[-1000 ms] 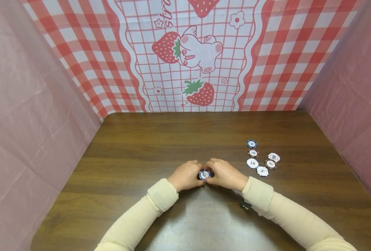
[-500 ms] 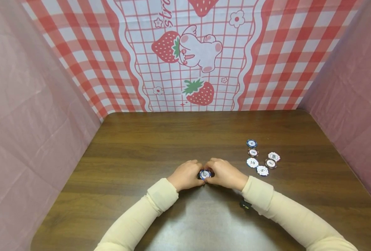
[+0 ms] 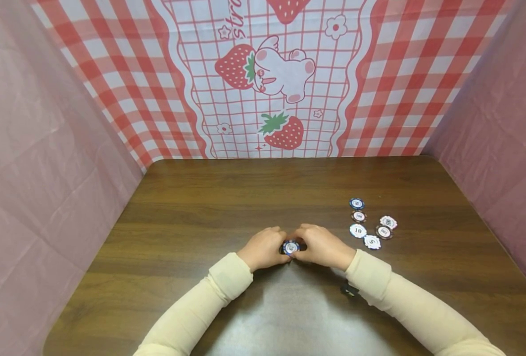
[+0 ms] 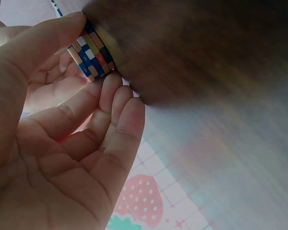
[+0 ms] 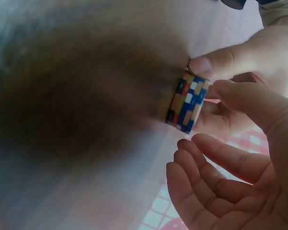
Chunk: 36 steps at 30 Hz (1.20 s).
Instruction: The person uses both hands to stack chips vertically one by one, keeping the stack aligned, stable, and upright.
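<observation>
The left hand (image 3: 264, 248) pinches a short stack of poker chips (image 3: 291, 247) on the wooden table (image 3: 200, 198), the right hand (image 3: 324, 247) curves close about it, whether gripping I cannot tell, and six loose chips (image 3: 358, 231) lie to the right.

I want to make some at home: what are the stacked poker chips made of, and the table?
Stacked poker chips: probably smooth, hard plastic or clay mix; their colored edges look crisp.
Table: wood or wood-look laminate; brown grain shows, and pale glare suggests gloss.
</observation>
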Each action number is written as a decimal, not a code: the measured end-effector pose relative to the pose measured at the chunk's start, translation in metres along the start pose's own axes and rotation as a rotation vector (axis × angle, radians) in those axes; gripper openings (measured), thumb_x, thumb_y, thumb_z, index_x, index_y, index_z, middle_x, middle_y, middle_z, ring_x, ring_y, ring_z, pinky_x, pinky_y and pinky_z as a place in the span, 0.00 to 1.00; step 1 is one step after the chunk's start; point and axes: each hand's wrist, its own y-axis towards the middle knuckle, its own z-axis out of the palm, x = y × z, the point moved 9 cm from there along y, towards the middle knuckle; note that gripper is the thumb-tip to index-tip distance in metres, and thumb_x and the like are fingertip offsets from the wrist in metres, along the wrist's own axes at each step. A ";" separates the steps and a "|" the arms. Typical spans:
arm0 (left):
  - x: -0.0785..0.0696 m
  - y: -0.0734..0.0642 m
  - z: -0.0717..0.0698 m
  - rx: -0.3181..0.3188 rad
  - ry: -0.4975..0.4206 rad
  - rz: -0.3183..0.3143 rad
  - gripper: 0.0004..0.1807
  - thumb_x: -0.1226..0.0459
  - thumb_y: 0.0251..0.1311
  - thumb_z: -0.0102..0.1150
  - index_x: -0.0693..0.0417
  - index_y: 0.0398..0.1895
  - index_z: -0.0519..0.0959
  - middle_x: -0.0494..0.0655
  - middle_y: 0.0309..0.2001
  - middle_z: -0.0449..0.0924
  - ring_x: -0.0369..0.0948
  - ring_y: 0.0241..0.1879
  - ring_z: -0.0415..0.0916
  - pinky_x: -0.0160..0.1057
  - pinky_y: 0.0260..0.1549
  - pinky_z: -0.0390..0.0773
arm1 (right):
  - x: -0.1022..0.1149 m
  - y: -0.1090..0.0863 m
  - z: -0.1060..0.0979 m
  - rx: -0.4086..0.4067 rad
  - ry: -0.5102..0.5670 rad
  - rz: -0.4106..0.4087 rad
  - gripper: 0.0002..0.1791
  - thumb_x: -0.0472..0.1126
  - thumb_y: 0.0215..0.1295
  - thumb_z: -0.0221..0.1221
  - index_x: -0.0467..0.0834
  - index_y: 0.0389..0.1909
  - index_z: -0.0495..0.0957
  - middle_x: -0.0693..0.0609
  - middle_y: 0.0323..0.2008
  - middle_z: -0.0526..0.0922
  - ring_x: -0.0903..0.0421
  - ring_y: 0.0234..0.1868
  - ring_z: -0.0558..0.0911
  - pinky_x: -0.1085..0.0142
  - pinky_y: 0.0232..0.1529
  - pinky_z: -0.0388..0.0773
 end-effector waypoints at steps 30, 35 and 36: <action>-0.001 -0.001 0.000 0.019 -0.025 -0.003 0.20 0.53 0.49 0.72 0.52 0.43 0.83 0.42 0.38 0.82 0.40 0.41 0.79 0.36 0.43 0.77 | -0.089 -0.078 -0.066 -0.186 -0.099 0.308 0.16 0.43 0.57 0.67 0.35 0.41 0.82 0.44 0.34 0.83 0.51 0.32 0.81 0.53 0.35 0.77; -0.001 -0.001 0.000 0.016 -0.026 -0.004 0.20 0.53 0.49 0.72 0.52 0.43 0.83 0.42 0.38 0.82 0.40 0.40 0.78 0.36 0.42 0.77 | -0.103 -0.092 -0.071 -0.163 -0.129 0.353 0.15 0.44 0.56 0.68 0.35 0.37 0.82 0.46 0.29 0.80 0.54 0.29 0.75 0.56 0.30 0.73; -0.001 -0.001 0.000 0.016 -0.024 -0.002 0.20 0.53 0.49 0.72 0.52 0.43 0.83 0.42 0.37 0.82 0.40 0.40 0.78 0.36 0.42 0.77 | -0.106 -0.094 -0.072 -0.160 -0.131 0.363 0.15 0.43 0.55 0.68 0.35 0.36 0.82 0.46 0.29 0.80 0.54 0.28 0.75 0.57 0.29 0.72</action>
